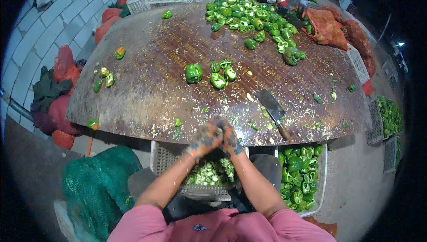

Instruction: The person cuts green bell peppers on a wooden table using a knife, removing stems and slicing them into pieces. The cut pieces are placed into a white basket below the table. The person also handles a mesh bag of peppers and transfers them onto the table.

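Observation:
My left hand [206, 138] and my right hand [232, 138], in patterned gloves, meet at the table's near edge. Their fingers are blurred, and whatever may lie between them is hidden. Below them a plastic crate [166, 157] between my knees holds pale green pepper cores [206, 174]. A cleaver [271, 103] with a wooden handle lies to the right of my hands on the seed-strewn table [146, 92]. Farther forward are a green bell pepper [194, 73] and several cut pepper pieces [218, 80].
A heap of cut peppers [247, 13] covers the far side. Another person's gloved hand [303, 2] is at a red mesh sack [325, 30]. At my right stands a crate of pepper halves [298, 178]; a green mesh sack [96, 188] is at my left.

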Action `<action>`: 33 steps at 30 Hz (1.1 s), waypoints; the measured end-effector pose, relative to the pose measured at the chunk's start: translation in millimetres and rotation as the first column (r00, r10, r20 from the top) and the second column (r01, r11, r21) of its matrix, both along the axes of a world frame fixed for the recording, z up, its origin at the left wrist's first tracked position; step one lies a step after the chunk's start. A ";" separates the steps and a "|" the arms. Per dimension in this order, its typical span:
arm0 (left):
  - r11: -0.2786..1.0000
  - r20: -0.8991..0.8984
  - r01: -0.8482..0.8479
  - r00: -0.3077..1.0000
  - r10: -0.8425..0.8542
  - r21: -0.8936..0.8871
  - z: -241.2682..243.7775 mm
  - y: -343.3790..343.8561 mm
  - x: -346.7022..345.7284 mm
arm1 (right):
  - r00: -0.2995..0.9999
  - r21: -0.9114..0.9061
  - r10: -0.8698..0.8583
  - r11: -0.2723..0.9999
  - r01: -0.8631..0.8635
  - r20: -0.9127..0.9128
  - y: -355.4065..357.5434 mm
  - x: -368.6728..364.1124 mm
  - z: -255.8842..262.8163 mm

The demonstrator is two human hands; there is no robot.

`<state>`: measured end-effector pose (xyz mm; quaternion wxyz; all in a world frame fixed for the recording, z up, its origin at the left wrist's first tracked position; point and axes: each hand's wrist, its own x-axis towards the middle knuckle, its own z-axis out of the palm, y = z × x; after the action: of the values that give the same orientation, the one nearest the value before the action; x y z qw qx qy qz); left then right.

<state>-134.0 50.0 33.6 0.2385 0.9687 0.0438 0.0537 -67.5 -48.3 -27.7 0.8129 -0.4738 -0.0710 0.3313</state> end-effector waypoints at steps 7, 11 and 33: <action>0.962 0.515 -0.211 0.852 0.094 0.172 -11.2 61.3 108.4 | 0.595 -0.554 0.069 0.462 0.692 0.801 -183.8 44.5 57.7; 0.844 0.073 -0.296 0.953 0.295 0.447 -44.4 81.5 188.0 | 0.712 -0.747 0.227 0.232 0.623 0.664 -240.9 34.8 50.7; 0.891 -0.029 -0.201 0.972 0.233 0.408 -43.6 19.1 141.5 | 0.949 -0.132 -0.158 0.983 0.125 -0.274 -28.8 63.8 -14.8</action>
<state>7.6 69.1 -10.0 0.0250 0.9872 0.1490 0.0504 -3.6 -77.1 -42.5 0.8082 -0.4705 0.0993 0.3400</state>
